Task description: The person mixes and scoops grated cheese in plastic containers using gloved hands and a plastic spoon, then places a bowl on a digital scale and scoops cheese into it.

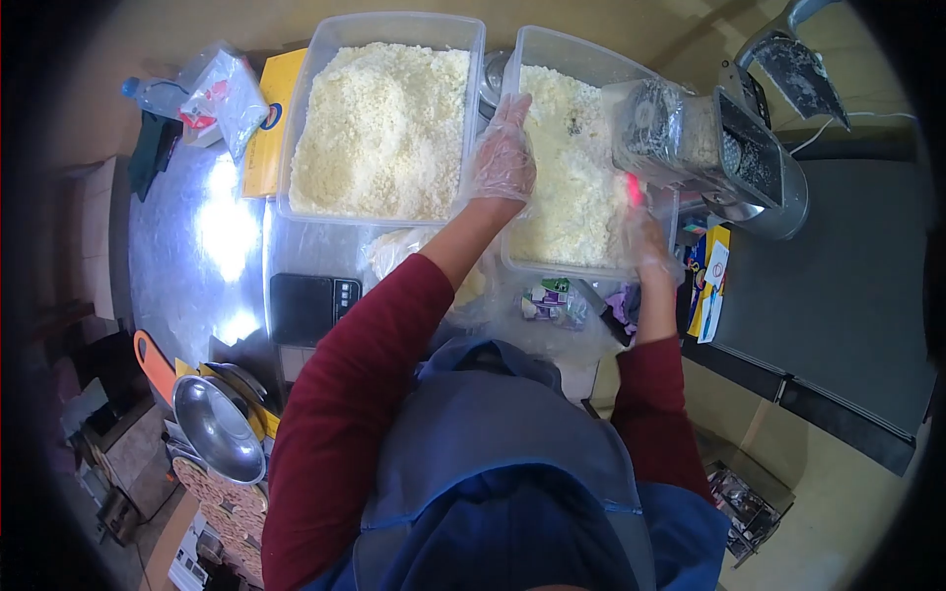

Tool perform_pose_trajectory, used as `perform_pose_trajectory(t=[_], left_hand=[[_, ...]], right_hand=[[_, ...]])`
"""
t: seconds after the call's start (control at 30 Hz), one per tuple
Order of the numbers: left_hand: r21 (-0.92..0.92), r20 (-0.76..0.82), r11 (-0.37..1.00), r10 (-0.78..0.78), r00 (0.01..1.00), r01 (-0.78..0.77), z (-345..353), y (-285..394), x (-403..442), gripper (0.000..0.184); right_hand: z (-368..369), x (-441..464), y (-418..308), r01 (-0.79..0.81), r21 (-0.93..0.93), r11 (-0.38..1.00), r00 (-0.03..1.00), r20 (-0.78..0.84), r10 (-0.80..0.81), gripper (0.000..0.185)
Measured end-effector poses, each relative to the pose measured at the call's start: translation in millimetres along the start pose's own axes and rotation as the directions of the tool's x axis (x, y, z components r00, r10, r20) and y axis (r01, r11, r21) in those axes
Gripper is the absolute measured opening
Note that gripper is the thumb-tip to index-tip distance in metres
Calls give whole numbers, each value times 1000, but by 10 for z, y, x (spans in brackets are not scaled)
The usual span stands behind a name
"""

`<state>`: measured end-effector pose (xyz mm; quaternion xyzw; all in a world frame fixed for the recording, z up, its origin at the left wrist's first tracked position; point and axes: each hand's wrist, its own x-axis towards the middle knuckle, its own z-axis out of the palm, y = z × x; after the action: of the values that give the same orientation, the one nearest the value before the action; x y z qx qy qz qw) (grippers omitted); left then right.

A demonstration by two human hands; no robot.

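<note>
My left hand (503,158), in a clear plastic glove, grips the left wall of the right-hand clear plastic tub (514,236), its fingers pointing away from me. At that tub's right wall is my right hand (647,241), also gloved, closed on the side near the front corner; its fingers are partly blurred. Pale yellow-white crumbly gratings (567,167) fill the tub's bottom. A grating machine (680,133) with a plastic-wrapped outlet overhangs the tub's right side. On the left, a second clear tub (471,59) holds a higher heap of similar gratings (379,138).
A black digital scale (310,303) lies on the steel table (187,266). A plastic bag (399,248) and a knife (596,295) are before the tubs. Metal bowl (219,428) at lower left; yellow box (271,128) beside the left tub; dark grey surface (828,286) at right.
</note>
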<state>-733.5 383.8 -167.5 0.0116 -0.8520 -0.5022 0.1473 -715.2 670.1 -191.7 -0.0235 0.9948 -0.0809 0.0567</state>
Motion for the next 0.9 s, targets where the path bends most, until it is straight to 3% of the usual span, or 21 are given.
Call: perform_pose_trajectory(t=[0.03,0.07,0.1,0.13,0.2,0.23,0.27,0.3,0.33,0.4,0.43,0.5,0.53,0.57,0.6,0.67,0.73,0.8,0.87,0.9], left_hand=[[2,-3,1000,-4,1000,4,0,1,5,63],[8,-2,1000,-7,1000,7,-11,-3,-2,63],[10,0,1000,-6,1000,6,-19,-7,1,63],[10,3,1000,-5,1000,5,-20,-5,-7,63],[9,9,1000,3,1000,-3,-24,3,6,63],[19,6,1000,1,1000,-1,-23,6,9,62],[29,4,1000,-2,1000,1,-20,10,4,62],[28,8,1000,0,1000,0,-22,10,-4,62],[20,0,999,31,1000,-31,-29,11,-8,62],[19,-9,998,66,998,-66,-30,12,-3,61],[21,-28,996,88,996,-88,-16,-9,-5,60],[35,-45,993,116,992,-114,24,-77,6,59],[-74,-40,994,78,996,-80,51,-114,29,56],[-184,-31,982,40,999,-45,76,-148,32,54],[-176,-30,983,49,998,-54,43,-127,26,54],[-26,-31,988,151,988,-151,-32,-88,-3,50],[89,-22,986,144,989,-141,-5,-102,13,48],[209,-17,969,140,990,-133,-22,-50,45,46],[401,-86,877,323,943,-264,-89,72,16,34],[409,-77,871,331,940,-273,-156,149,7,34]], right_hand=[[-104,38,-167,-1,-2,1000,1000,1,1,28],[-199,58,-356,-274,456,847,962,140,235,29],[-331,65,-512,-496,751,436,861,361,358,31],[-422,-27,-508,-499,750,434,859,363,360,31],[-612,-366,-463,-272,337,901,962,96,254,35],[-777,-512,-500,-275,338,900,961,96,258,35],[-972,-654,-553,-163,39,986,979,134,156,33],[-1066,-737,-575,-15,-255,967,977,201,68,32],[-1054,-764,-572,-19,-253,967,977,200,71,32],[-996,-777,-603,241,34,970,957,160,-243,34],[-1009,-762,-671,241,42,970,957,156,-244,34],[-1076,-698,-825,190,230,954,966,130,-224,33],[-1056,-681,-832,192,240,952,966,123,-226,33],[-1034,-670,-824,151,149,977,983,82,-164,32],[-1011,-656,-807,100,58,993,994,34,-102,32],[-874,-612,-722,92,70,993,996,-17,-91,31],[-662,-591,-632,83,85,993,995,-71,-77,31],[-503,-573,-622,109,228,968,981,-183,-67,32],[-528,-573,-629,128,283,951,975,-213,-67,31],[-544,-589,-638,143,323,936,970,-235,-67,31]])
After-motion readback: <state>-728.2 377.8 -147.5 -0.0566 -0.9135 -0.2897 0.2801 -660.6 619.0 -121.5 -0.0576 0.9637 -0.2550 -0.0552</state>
